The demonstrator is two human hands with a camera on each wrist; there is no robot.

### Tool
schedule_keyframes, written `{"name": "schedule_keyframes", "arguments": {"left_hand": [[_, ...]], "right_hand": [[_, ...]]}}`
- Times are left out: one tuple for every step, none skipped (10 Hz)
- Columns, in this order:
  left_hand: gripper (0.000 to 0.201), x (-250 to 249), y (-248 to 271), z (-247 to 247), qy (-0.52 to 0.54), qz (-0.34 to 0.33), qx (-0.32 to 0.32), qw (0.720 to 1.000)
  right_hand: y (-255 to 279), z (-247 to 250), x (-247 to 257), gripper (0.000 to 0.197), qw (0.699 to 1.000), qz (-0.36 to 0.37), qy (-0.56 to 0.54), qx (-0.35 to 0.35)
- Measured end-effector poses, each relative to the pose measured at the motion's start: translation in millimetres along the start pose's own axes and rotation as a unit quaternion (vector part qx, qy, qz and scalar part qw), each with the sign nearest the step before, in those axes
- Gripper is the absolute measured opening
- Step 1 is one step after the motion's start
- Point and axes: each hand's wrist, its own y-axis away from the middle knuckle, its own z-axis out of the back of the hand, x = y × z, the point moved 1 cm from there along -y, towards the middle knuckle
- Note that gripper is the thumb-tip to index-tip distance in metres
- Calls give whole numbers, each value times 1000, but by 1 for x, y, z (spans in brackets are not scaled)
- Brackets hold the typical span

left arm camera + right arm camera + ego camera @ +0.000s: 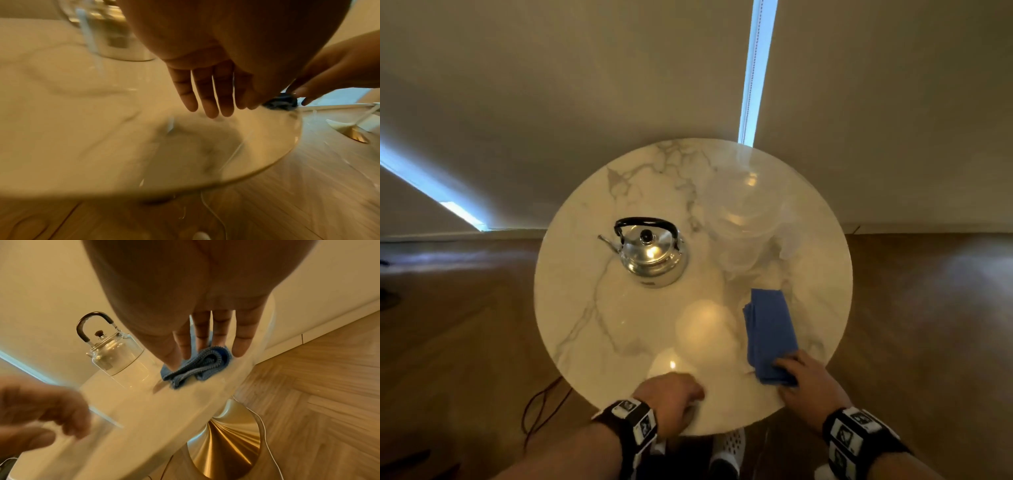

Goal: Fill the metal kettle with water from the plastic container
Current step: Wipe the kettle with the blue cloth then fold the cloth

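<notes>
While the person stands at its near edge, the round marble table carries everything, and the metal kettle stands on it, a little to the left of its middle. The table's golden foot rests on a wooden floor.

The plastic container is clear and stands upright to the right of the kettle, slightly farther from the person and apart from it. It looks blurred, and I cannot tell how much water is inside.

The kettle is upright with its lid on, a black knob on top and its black handle raised. Its spout points away from the container.

A folded blue cloth lies on the table to the right of the kettle and nearer to the person, just in front of the container.

The right hand rests on the end of the cloth farthest from the kettle. Its fingers are straight and slightly apart, and they press flat on the cloth.

The left hand is above the table edge, in front of the kettle and well apart from it. In the left wrist view its fingers point down, nearly straight and close together. The picture is blurred there, but I see nothing held in them.
</notes>
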Motion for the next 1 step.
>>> {"name": "schedule_keyframes", "arguments": {"left_hand": [[30, 54, 59, -9, 108, 86, -3, 990]], "right_hand": [[15, -7, -5, 37, 1000, -2, -3, 26]]}}
